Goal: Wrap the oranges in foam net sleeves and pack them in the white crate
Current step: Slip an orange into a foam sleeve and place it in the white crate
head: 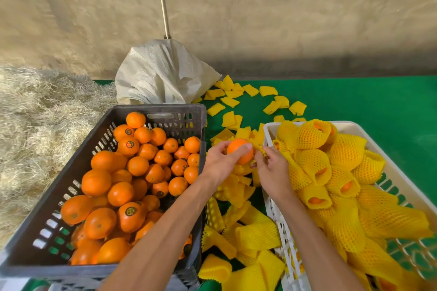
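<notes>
Two crates: one dark crate [163,111] heaped with several dozen bare oranges [139,165], too many to count exactly; one white crate [354,126] piled with roughly a dozen or more sleeved oranges [314,134]. One orange [240,150] between two hands. Dozens of loose yellow foam sleeves [257,235]. One white sack [163,73].

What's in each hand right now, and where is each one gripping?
Left hand grips a bare orange round its sides; right hand pinches the edge of a yellow foam net sleeve beside it.
</notes>
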`<action>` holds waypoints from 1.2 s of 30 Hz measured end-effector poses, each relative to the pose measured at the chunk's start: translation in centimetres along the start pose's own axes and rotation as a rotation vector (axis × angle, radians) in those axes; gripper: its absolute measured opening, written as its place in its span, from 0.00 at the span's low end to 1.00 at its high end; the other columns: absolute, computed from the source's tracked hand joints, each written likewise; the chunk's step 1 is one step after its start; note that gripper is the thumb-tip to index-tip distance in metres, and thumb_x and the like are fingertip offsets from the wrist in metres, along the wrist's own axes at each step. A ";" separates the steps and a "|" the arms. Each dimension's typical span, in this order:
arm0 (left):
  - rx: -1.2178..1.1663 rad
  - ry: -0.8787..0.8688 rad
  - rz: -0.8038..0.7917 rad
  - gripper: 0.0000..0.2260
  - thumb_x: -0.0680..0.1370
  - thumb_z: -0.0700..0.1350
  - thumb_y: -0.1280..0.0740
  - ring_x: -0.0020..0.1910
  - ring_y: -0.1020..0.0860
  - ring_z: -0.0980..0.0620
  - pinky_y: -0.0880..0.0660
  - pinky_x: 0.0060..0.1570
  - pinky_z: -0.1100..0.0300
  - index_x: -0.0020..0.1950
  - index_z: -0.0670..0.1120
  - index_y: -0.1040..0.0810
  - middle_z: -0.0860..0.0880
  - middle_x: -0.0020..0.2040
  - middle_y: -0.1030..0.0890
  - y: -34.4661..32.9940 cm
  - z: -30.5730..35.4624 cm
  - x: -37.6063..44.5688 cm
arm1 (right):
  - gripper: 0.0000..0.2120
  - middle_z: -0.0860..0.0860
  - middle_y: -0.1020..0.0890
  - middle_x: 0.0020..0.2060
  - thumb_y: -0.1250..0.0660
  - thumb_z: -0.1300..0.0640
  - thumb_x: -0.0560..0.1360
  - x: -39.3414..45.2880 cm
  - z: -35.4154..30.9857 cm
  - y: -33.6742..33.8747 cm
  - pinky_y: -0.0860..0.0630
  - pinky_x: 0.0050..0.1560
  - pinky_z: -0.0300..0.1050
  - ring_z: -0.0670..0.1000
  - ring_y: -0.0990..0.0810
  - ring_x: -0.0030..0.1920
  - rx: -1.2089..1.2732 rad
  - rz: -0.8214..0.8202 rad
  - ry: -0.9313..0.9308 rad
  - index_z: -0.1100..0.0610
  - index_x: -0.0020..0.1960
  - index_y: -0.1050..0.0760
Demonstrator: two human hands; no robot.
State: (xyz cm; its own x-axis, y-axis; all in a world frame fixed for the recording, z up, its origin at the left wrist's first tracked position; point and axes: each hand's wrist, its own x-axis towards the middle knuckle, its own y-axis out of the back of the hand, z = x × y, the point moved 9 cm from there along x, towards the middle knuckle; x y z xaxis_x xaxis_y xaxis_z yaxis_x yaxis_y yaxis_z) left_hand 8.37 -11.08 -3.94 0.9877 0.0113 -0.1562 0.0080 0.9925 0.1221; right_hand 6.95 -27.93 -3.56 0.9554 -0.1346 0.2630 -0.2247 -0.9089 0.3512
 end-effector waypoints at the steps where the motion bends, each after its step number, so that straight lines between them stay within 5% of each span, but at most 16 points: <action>1: 0.031 -0.011 0.032 0.28 0.69 0.68 0.24 0.53 0.20 0.52 0.21 0.46 0.59 0.63 0.55 0.20 0.53 0.57 0.19 0.2 -0.1 0.1 | 0.12 0.49 0.21 0.51 0.39 0.51 0.85 -0.2 -0.6 0.2 0.19 0.45 0.36 0.43 0.18 0.46 -0.035 0.036 0.028 0.54 0.60 0.20; 7: 0.226 -0.227 0.185 0.31 0.71 0.71 0.29 0.55 0.22 0.48 0.19 0.51 0.50 0.63 0.57 0.37 0.49 0.61 0.26 0.4 1.6 -0.7 | 0.15 0.48 0.24 0.54 0.40 0.52 0.85 -1.4 -3.4 0.0 0.21 0.50 0.37 0.45 0.23 0.54 -0.089 0.131 0.182 0.58 0.65 0.22; 11: 0.071 -0.070 -0.002 0.45 0.67 0.80 0.36 0.63 0.24 0.49 0.23 0.56 0.55 0.76 0.59 0.47 0.50 0.69 0.29 -1.1 0.1 -0.5 | 0.16 0.46 0.25 0.56 0.41 0.49 0.85 -1.5 -3.8 0.7 0.23 0.50 0.32 0.44 0.23 0.56 -0.068 0.162 0.223 0.56 0.66 0.23; 14: -0.053 0.103 -0.203 0.37 0.71 0.76 0.35 0.53 0.20 0.50 0.22 0.44 0.57 0.71 0.54 0.32 0.48 0.64 0.23 -2.3 -1.4 -0.2 | 0.15 0.47 0.28 0.61 0.40 0.48 0.85 -1.2 -3.2 1.2 0.22 0.52 0.33 0.44 0.25 0.61 -0.038 0.177 0.208 0.52 0.67 0.23; 17: -0.167 0.142 -0.262 0.35 0.71 0.65 0.25 0.42 0.20 0.49 0.21 0.45 0.54 0.72 0.51 0.31 0.42 0.62 0.22 -2.7 -1.9 0.2 | 0.15 0.49 0.23 0.60 0.41 0.48 0.85 -0.4 -2.0 1.8 0.19 0.53 0.42 0.48 0.22 0.60 -0.028 0.143 0.159 0.53 0.66 0.23; 20: -0.032 0.069 -0.185 0.32 0.67 0.64 0.22 0.37 0.18 0.52 0.20 0.37 0.59 0.64 0.53 0.29 0.45 0.57 0.19 -2.1 -1.4 0.3 | 0.16 0.50 0.19 0.54 0.42 0.48 0.85 -0.3 -1.7 1.9 0.20 0.49 0.44 0.49 0.20 0.54 -0.048 0.111 0.154 0.56 0.64 0.23; 22: 0.130 -0.012 -0.140 0.31 0.64 0.68 0.23 0.43 0.17 0.52 0.24 0.32 0.63 0.59 0.57 0.31 0.50 0.55 0.20 -2.0 -0.6 0.1 | 0.18 0.49 0.20 0.56 0.44 0.46 0.85 -0.6 -2.4 2.2 0.22 0.51 0.38 0.46 0.22 0.55 -0.103 0.148 0.183 0.56 0.64 0.23; 25: 0.290 -0.098 -0.066 0.30 0.62 0.69 0.24 0.43 0.21 0.56 0.27 0.34 0.61 0.54 0.59 0.34 0.54 0.49 0.21 -2.0 0.0 -0.4 | 0.18 0.50 0.22 0.59 0.45 0.49 0.85 -1.1 -4.1 2.4 0.27 0.56 0.33 0.45 0.25 0.58 -0.173 0.199 0.278 0.58 0.65 0.24; 28: 0.245 -0.117 0.031 0.29 0.62 0.69 0.25 0.38 0.19 0.59 0.27 0.29 0.65 0.52 0.60 0.36 0.55 0.46 0.20 -1.1 0.6 -0.7 | 0.17 0.53 0.22 0.59 0.45 0.52 0.86 -1.3 -5.5 2.0 0.30 0.56 0.30 0.47 0.25 0.58 -0.227 0.202 0.366 0.60 0.65 0.24; 36: 0.093 -0.038 0.235 0.26 0.64 0.70 0.30 0.43 0.21 0.56 0.30 0.30 0.65 0.53 0.58 0.34 0.53 0.49 0.21 1.7 1.0 -1.2 | 0.13 0.49 0.25 0.57 0.45 0.51 0.87 -1.6 -6.5 0.6 0.23 0.52 0.37 0.47 0.23 0.55 -0.297 0.171 0.531 0.57 0.63 0.26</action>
State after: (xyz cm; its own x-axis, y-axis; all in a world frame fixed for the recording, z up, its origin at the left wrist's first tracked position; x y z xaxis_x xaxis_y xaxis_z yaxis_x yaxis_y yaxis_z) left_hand 7.36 -9.52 -2.60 0.9693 0.2337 -0.0763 -0.2095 0.9477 0.2409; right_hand 4.08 -25.69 2.03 0.6927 0.0153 0.7211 -0.4825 -0.7333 0.4791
